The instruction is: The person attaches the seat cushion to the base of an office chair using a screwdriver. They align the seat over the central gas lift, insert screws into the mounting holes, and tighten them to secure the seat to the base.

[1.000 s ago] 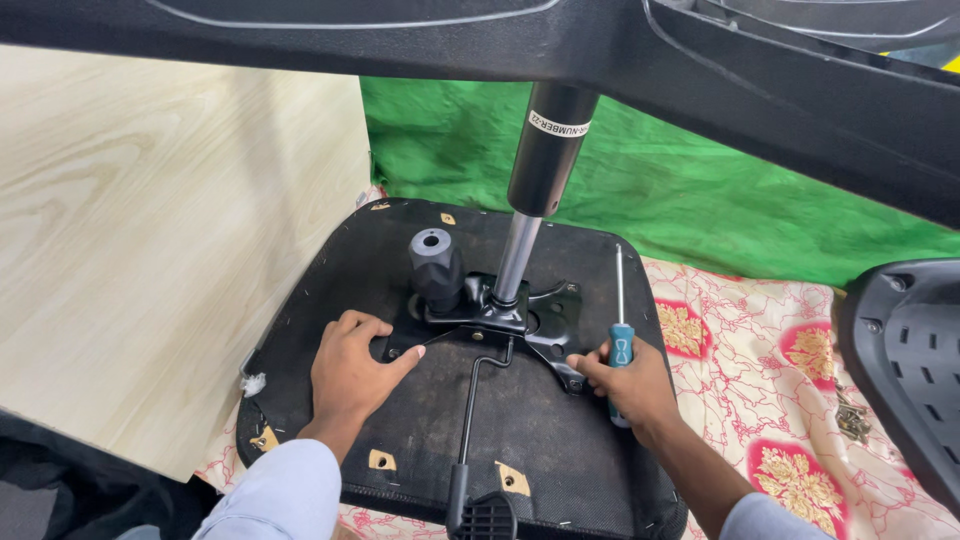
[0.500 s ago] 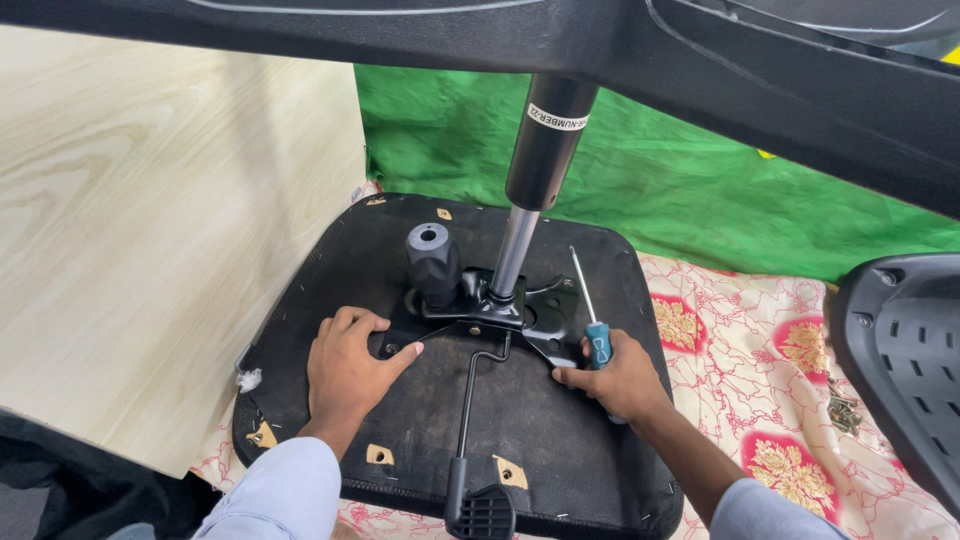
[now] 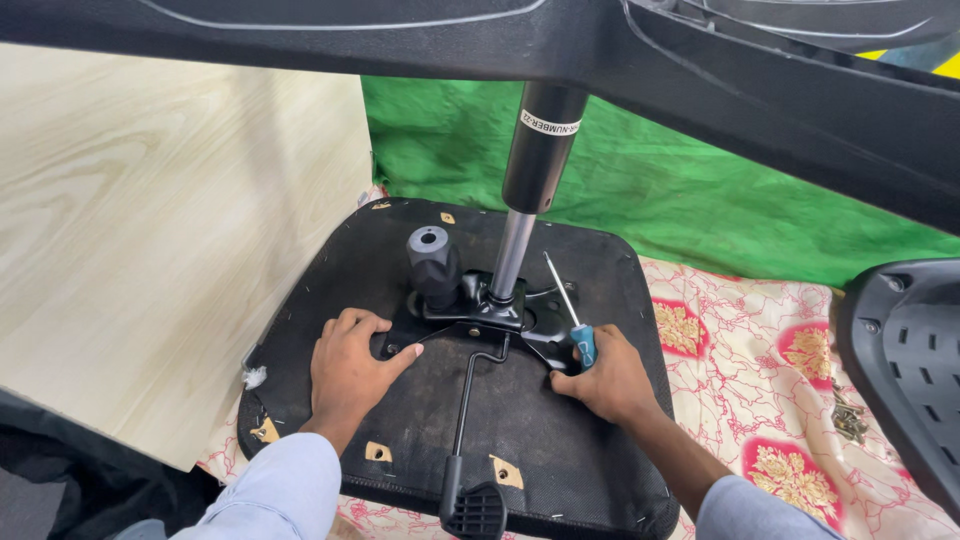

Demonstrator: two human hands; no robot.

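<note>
An upturned black chair seat (image 3: 330, 270) lies in front of me with its metal mechanism plate (image 3: 480, 310) bolted in the middle. A gas lift cylinder (image 3: 530, 180) rises from the plate to the chair base overhead. My left hand (image 3: 350, 365) rests flat on the seat, fingertips touching the plate's left edge. My right hand (image 3: 608, 378) grips a blue-handled screwdriver (image 3: 572, 320) whose shaft points up and away beside the plate's right side. A black knob (image 3: 432, 262) stands left of the cylinder. A lever with a black paddle (image 3: 470, 500) runs toward me.
The black chair base (image 3: 700, 60) spans the top of the view. A black perforated chair back (image 3: 910, 370) stands at right. A floral cloth (image 3: 780, 400) and a green cloth (image 3: 680, 200) cover the floor. A light wooden panel (image 3: 150, 230) lies at left. Small screws (image 3: 850, 420) lie on the floral cloth.
My right hand has shifted with the screwdriver, and its shaft now tilts up and to the left. My left hand stays on the seat by the plate.
</note>
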